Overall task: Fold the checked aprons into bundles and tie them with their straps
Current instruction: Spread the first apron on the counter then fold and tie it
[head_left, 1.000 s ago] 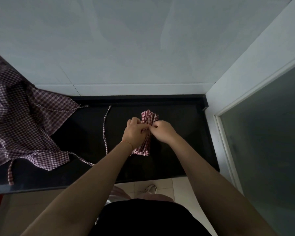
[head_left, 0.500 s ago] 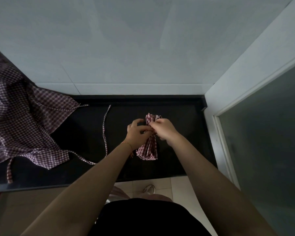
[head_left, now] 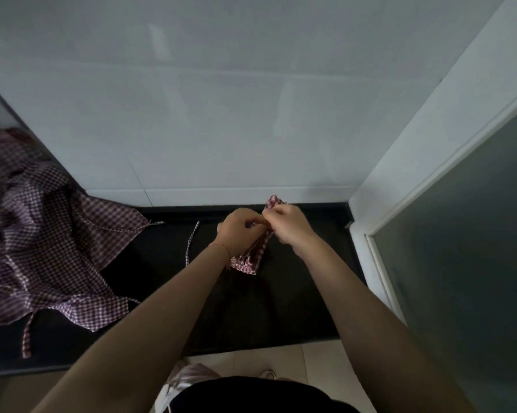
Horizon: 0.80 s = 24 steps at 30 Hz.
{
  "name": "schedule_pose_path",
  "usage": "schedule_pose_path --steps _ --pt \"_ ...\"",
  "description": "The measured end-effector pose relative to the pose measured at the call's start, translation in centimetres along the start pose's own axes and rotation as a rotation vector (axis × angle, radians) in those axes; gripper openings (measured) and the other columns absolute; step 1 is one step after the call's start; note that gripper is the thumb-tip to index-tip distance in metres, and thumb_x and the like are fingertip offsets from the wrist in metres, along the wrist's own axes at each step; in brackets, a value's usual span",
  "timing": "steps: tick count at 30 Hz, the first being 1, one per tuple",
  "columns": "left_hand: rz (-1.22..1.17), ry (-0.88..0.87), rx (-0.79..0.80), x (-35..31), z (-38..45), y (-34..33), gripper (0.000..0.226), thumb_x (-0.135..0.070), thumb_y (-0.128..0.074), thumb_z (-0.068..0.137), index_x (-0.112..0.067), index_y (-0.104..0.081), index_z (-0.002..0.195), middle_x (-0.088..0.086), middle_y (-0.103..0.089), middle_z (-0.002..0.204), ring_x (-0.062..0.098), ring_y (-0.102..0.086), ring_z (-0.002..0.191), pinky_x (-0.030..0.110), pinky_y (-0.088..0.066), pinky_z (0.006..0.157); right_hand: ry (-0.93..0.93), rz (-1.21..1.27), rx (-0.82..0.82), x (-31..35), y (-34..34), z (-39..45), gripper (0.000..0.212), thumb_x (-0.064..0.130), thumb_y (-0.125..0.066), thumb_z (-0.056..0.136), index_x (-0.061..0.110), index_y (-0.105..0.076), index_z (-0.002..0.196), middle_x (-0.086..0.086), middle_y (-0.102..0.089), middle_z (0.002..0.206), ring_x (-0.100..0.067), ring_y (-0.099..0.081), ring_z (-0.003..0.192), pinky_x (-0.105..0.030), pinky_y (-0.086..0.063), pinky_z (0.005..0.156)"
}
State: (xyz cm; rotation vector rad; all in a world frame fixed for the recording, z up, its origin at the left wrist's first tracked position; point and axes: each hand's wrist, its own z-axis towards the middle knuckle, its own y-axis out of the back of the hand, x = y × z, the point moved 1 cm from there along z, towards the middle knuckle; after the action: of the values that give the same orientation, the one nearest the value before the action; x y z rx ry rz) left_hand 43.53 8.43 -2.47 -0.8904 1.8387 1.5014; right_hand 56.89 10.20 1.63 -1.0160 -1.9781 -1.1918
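Clearly mid-tie: folded checked bundle point(head_left: 249, 257) lying on the black counter point(head_left: 281, 308), far right of centre, long axis running from near-left to far-right, far tip poking up past the knuckles toward the wall. Left hand point(head_left: 239, 232) and right hand point(head_left: 287, 226) meeting over the bundle's upper half, fingers curled in, each grip pinching what looks like strap or cloth at the waist of the bundle; exact strap ends hidden under the fingers. Held that way, probably, to cinch the wrap tight while the near end rests on the counter and takes the weight. Thin bracelet point(head_left: 221, 248) on the left wrist.

Loose strap point(head_left: 191, 242) trailing on the counter just left of the left hand, running near to far, apart from the bundle as far as can be seen. Further left, unfolded checked apron point(head_left: 48, 248) spread and rumpled, one strap point(head_left: 27, 335) hanging near the counter's near edge.

Room to work: bare counter near the body and between bundle and loose apron. Tight on the far side, with white tiled wall point(head_left: 221, 114) just beyond the hands, and on the right, where the counter ends against a white frame point(head_left: 367, 248) with a frosted panel point(head_left: 459, 263). Pulling strap ends sideways likely easier to the left than to the right.
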Motion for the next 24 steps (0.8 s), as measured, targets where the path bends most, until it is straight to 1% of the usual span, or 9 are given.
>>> schedule_pose_path --steps 2,4,5,8,12,17,19,21,24 --pt "0.082 -0.075 -0.014 -3.1 0.5 2.1 0.033 -0.051 -0.074 0.074 -0.040 -0.061 0.102 -0.012 -0.058 0.106 0.013 -0.055 0.104 0.045 -0.043 0.100 0.082 0.052 -0.061 3.3 1.8 -0.3 0.031 0.031 -0.054 0.095 0.016 -0.054 0.068 -0.002 -0.049 0.063 -0.011 -0.043 0.053 -0.027 -0.033 0.053" --pt "0.229 -0.138 -0.013 -6.6 0.8 4.4 0.070 -0.050 -0.080 0.069 -0.027 -0.046 0.125 -0.007 -0.053 0.119 0.014 -0.053 0.108 0.043 -0.041 0.099 0.161 0.089 -0.094 6.9 3.5 -0.7 0.036 0.031 -0.055 0.094 0.023 -0.049 0.059 0.007 -0.044 0.053 -0.008 -0.041 0.047 -0.026 -0.032 0.051" --pt "0.272 -0.163 -0.019 -8.1 0.7 5.7 0.075 -0.043 -0.080 0.070 -0.024 -0.039 0.130 -0.006 -0.053 0.123 0.016 -0.055 0.109 0.043 -0.042 0.099 0.194 0.112 -0.113 8.5 4.3 -0.9 0.037 0.029 -0.055 0.092 0.023 -0.047 0.057 0.008 -0.042 0.052 -0.008 -0.039 0.046 -0.027 -0.031 0.051" --pt "0.402 -0.216 -0.040 -11.4 0.5 10.5 0.079 -0.022 -0.073 0.071 -0.027 -0.030 0.138 -0.001 -0.059 0.122 0.024 -0.065 0.098 0.044 -0.052 0.090 0.309 0.142 -0.219 13.3 7.0 -2.1 0.029 0.027 -0.055 0.087 0.018 -0.045 0.061 0.003 -0.039 0.053 -0.012 -0.037 0.046 -0.027 -0.031 0.052" --pt "0.381 -0.310 -0.275 -14.0 -0.2 17.7 0.069 -0.027 -0.078 0.070 -0.023 -0.047 0.131 0.003 -0.058 0.120 0.025 -0.057 0.106 0.043 -0.051 0.091 0.459 0.194 -0.291 19.0 9.7 -3.8 0.030 0.022 -0.054 0.089 0.019 -0.041 0.062 0.002 -0.036 0.051 -0.013 -0.030 0.042 -0.025 -0.024 0.046" --pt "0.101 -0.500 -0.515 -17.3 -2.6 25.7 0.052 -0.015 -0.080 0.073 -0.022 -0.060 0.120 -0.001 -0.062 0.111 0.014 -0.058 0.096 0.010 -0.045 0.073 0.635 0.102 -0.427 25.1 11.2 -6.1 0.023 0.022 -0.056 0.083 0.018 -0.045 0.063 -0.008 -0.040 0.061 -0.017 -0.038 0.056 -0.033 -0.029 0.057" --pt "0.078 -0.562 -0.555 -18.8 -3.7 28.6 0.047 -0.012 -0.080 0.073 -0.024 -0.066 0.117 -0.006 -0.066 0.108 0.011 -0.061 0.096 0.014 -0.049 0.081 0.709 0.003 -0.455 27.3 11.4 -6.8 0.018 0.016 -0.057 0.084 0.016 -0.053 0.067 -0.006 -0.049 0.064 -0.019 -0.046 0.059 -0.030 -0.034 0.059" --pt "0.148 -0.611 -0.586 -19.9 -4.7 31.3 0.044 -0.012 -0.082 0.074 -0.022 -0.070 0.116 -0.007 -0.068 0.107 0.010 -0.061 0.098 0.021 -0.048 0.090 0.793 -0.086 -0.419 29.7 10.9 -7.7 0.006 0.014 -0.063 0.087 0.018 -0.066 0.084 0.002 -0.063 0.080 -0.013 -0.057 0.073 -0.027 -0.045 0.068" --pt "0.209 -0.643 -0.624 -20.3 -5.4 34.5 0.043 -0.010 -0.082 0.075 -0.020 -0.072 0.116 -0.005 -0.068 0.107 0.011 -0.060 0.099 0.025 -0.047 0.093 0.865 -0.151 -0.244 32.7 9.4 -8.8 0.017 0.018 -0.071 0.087 0.020 -0.074 0.104 0.008 -0.071 0.099 -0.004 -0.064 0.092 -0.018 -0.049 0.084"
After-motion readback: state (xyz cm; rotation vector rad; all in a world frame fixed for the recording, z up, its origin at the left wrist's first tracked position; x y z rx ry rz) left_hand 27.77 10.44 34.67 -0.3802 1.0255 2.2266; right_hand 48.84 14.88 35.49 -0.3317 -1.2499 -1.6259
